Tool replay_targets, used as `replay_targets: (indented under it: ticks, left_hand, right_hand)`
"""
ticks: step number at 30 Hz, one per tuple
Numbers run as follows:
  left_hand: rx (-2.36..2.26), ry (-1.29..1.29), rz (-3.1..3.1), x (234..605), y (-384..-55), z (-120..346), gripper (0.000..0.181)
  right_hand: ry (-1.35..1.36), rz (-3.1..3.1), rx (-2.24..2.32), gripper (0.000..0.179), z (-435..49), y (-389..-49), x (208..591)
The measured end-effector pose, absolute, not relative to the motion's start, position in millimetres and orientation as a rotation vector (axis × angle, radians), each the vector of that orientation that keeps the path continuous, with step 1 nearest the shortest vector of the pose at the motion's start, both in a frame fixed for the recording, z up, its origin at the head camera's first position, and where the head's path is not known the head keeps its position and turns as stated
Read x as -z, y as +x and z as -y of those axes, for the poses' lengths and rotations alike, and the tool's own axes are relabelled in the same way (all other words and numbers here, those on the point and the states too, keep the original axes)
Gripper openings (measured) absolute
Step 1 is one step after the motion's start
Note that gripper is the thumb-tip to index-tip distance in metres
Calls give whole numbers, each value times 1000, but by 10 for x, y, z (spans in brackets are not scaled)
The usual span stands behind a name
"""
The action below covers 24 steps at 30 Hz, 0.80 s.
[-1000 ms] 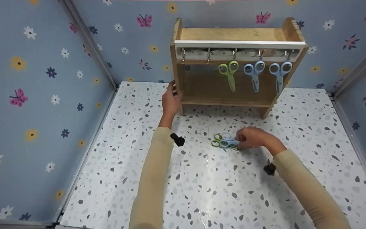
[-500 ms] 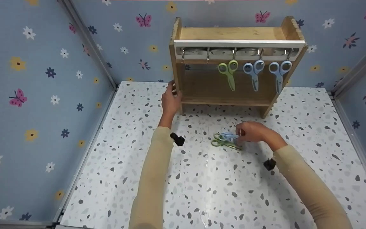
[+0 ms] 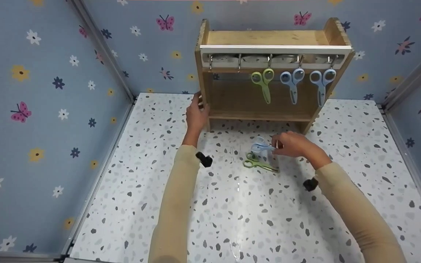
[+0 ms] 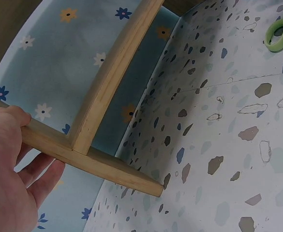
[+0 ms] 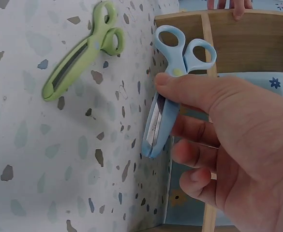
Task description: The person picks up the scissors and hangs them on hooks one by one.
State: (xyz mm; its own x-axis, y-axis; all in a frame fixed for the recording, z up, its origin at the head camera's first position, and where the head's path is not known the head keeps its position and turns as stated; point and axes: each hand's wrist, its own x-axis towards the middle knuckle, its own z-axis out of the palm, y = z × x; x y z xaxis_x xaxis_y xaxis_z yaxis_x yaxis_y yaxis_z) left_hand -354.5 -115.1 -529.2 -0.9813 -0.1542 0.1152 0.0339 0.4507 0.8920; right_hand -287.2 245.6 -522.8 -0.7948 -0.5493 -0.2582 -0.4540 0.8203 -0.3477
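My right hand [image 3: 287,144] pinches a pair of blue scissors [image 3: 261,147] by the blades, lifted just above the speckled table; in the right wrist view the blue scissors [image 5: 168,92] sit between thumb and fingers, handles pointing toward the rack. Green scissors [image 3: 256,163] [image 5: 81,50] lie flat on the table below them. My left hand [image 3: 196,115] [image 4: 13,174] grips the left side post of the wooden rack [image 3: 269,38] [image 4: 102,92]. Three scissors hang on its hooks: green scissors [image 3: 262,83] and two blue ones [image 3: 292,83] [image 3: 322,84].
Two bare hooks [image 3: 225,63] remain at the rack's left end. Flower-and-butterfly walls [image 3: 49,91] enclose the speckled table [image 3: 232,219] on the left, back and right. The rack stands at the back centre.
My right hand has lifted the blue scissors off the green pair and moved them up toward the rack. The green scissors stay on the table. My left hand has not moved.
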Motion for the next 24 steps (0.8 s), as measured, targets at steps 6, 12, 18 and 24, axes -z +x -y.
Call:
replay_targets:
  ticks: [6,12,18,24]
  left_hand:
    - [1565,92,2498,5292,-3538,1155,57]
    - [1555,56,2485,5295,-3532,1158,58]
    - [1549,65,2487,5298,-3540,1157,57]
    - [1537,85,2503,5294,-3552,1152,57]
  right_hand:
    - [-729,-2679,403,16,-2445,-2890,5191]
    - [-691,-2714,474,19,-2422,-2894,5177]
    - [-670,-2740,511,22,-2366,-2893,5143]
    - [-689,-2787,548,24,-2327,-2877,5123]
